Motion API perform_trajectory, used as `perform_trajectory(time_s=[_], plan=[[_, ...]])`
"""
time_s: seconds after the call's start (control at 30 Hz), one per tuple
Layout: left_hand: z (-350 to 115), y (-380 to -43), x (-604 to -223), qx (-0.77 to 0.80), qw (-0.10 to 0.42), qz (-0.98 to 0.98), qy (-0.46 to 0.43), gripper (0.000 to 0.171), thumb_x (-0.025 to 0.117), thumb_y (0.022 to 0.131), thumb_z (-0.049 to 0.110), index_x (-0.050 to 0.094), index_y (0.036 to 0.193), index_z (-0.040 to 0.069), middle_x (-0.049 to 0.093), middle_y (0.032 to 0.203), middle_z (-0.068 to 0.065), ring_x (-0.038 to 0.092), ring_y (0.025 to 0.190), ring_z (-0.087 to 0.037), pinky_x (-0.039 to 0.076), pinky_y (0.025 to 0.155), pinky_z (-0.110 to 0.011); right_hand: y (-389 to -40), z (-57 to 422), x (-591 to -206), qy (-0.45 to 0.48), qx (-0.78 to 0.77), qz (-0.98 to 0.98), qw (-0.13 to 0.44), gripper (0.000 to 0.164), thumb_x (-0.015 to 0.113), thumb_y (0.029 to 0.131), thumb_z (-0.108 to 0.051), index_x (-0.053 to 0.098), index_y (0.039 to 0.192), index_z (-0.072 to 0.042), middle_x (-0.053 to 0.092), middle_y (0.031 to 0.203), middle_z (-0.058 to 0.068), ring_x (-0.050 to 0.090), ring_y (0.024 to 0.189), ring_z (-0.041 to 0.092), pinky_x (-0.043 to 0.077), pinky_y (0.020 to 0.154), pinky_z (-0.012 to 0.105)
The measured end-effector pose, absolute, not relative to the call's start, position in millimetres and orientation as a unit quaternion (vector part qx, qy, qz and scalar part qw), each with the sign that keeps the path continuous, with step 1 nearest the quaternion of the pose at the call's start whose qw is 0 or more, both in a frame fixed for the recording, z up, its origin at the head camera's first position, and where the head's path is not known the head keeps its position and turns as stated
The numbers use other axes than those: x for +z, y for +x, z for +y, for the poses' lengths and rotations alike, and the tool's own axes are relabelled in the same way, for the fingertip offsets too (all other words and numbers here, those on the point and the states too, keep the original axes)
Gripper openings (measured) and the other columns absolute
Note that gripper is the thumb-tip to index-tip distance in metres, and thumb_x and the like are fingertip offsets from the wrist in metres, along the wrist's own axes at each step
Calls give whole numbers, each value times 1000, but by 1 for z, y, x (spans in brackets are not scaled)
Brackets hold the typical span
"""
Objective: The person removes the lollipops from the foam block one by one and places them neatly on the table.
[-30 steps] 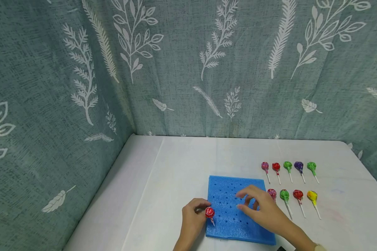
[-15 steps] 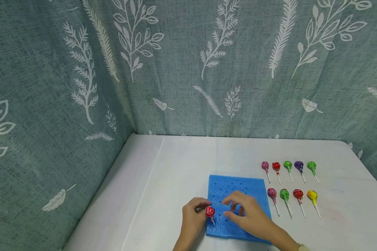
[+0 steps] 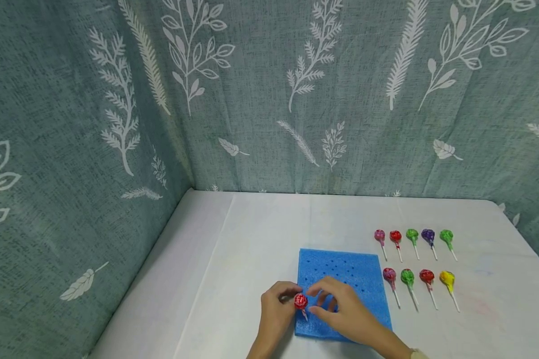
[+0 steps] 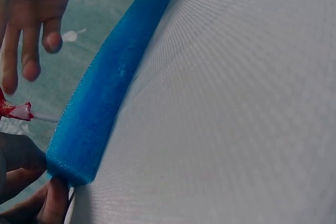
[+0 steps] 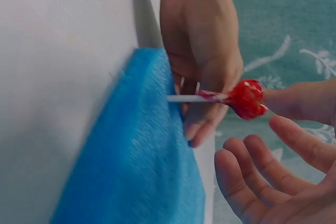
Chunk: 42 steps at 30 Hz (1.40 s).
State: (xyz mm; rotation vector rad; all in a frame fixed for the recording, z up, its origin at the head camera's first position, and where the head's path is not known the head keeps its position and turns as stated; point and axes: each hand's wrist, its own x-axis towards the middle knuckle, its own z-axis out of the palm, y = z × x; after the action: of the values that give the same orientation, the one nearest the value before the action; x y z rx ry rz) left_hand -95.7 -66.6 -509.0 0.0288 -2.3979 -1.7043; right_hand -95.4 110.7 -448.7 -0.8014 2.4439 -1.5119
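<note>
A red lollipop (image 3: 301, 301) stands with its stick in the blue foam block (image 3: 373, 294), near the block's left edge. The right wrist view shows its white stick entering the foam below the red wrapped candy (image 5: 247, 99). My left hand (image 3: 276, 306) grips the block's left side; in the left wrist view its fingers (image 4: 23, 156) lie at the corner, above and below the foam. Beside the lollipop, my right hand (image 3: 341, 306) hovers over the block with fingers apart and nothing held. One of its fingertips appears close to the candy; whether they touch, I cannot tell.
Right of the block lie two rows of lollipops on the white table (image 3: 242, 239), among them a purple one (image 3: 428, 236) and a yellow one (image 3: 447, 280). Rows of small holes mark the foam's top. A green leaf-patterned curtain (image 3: 260, 99) encloses the back and left.
My right hand has moved left across the foam block to the red lollipop, uncovering the nearer row of lollipops. The left hand stays where it was.
</note>
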Motion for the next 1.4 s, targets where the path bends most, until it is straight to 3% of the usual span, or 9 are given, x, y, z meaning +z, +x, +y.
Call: perform_trajectory(time_s=[0.2, 0.33, 0.77, 1.4], plan=[[-67, -96, -507, -571, 101, -814, 11, 21, 72, 71, -6, 72, 83, 12, 68, 86, 3, 64, 81, -12, 51, 71, -25, -94, 101, -455, -261, -534, 801, 72, 26, 70, 85, -26, 62, 108, -16, 59, 102, -1, 58, 82, 13, 51, 62, 25], [-67, -96, -506, -567, 96, -818, 16, 20, 73, 73, -3, 72, 84, 13, 68, 88, 4, 64, 83, -12, 51, 72, -25, -94, 95, -459, -261, -549, 792, 63, 31, 72, 84, -23, 61, 110, -10, 59, 104, 2, 59, 83, 17, 52, 62, 26], [-68, -96, -506, -572, 89, -815, 21, 14, 75, 76, 4, 72, 85, 13, 67, 89, 3, 64, 84, -12, 51, 69, -23, -90, 85, -468, -236, -573, 783, 59, 28, 75, 79, -11, 62, 104, -11, 61, 99, 0, 59, 81, 12, 53, 64, 27], [-66, -95, -508, -586, 86, -806, 19, 14, 71, 75, -3, 72, 84, 9, 67, 87, 1, 64, 81, -13, 51, 65, -21, -82, 89, -472, -234, -638, 733, 32, 34, 71, 75, 6, 56, 105, -1, 60, 104, 15, 63, 93, 19, 55, 73, 31]])
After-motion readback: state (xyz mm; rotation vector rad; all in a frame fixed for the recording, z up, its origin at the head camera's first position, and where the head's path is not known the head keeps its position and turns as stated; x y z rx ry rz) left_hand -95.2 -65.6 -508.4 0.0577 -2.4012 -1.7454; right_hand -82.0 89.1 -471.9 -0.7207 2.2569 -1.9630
